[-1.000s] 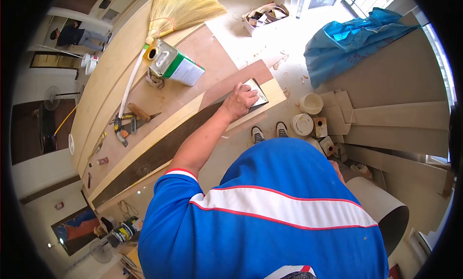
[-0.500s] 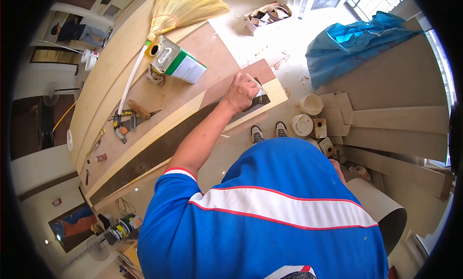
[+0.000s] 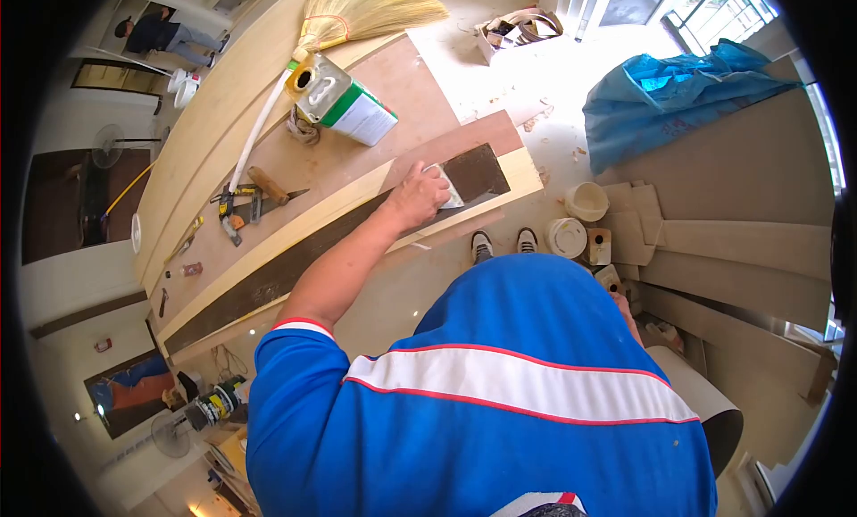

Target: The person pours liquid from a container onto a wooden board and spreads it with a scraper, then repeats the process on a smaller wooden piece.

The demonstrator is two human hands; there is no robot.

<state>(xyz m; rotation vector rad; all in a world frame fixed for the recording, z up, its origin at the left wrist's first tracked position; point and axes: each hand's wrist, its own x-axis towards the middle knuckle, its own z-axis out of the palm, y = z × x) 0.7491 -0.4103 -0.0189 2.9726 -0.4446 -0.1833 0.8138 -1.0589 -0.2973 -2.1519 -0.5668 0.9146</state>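
While leaning over the dark strip (image 3: pixel 478 173), got the left hand (image 3: pixel 415 195) planted near its right end, fingers curled round a pale scraper (image 3: pixel 449 194) and pressing it flat onto the strip's surface. Can barely see the right hand (image 3: pixel 628 307), tucked behind the blue shirt well off to the right of the strip, so can't tell the grip.

Containers: spotted a square tin (image 3: pixel 346 106) with a green and white label lying on its side just beyond the strip, yellow-ringed mouth showing dark, no seeing what's inside. Down on the floor past the strip's right end, found an open white tub (image 3: pixel 586 200), pale inside, contents unclear, plus a second white tub (image 3: pixel 567 237) with a lid on. Further out beyond the strip, noticed a cardboard box (image 3: pixel 522 28) stuffed with curled offcuts. Also a hammer (image 3: pixel 268 187) lying on the far side of the strip.
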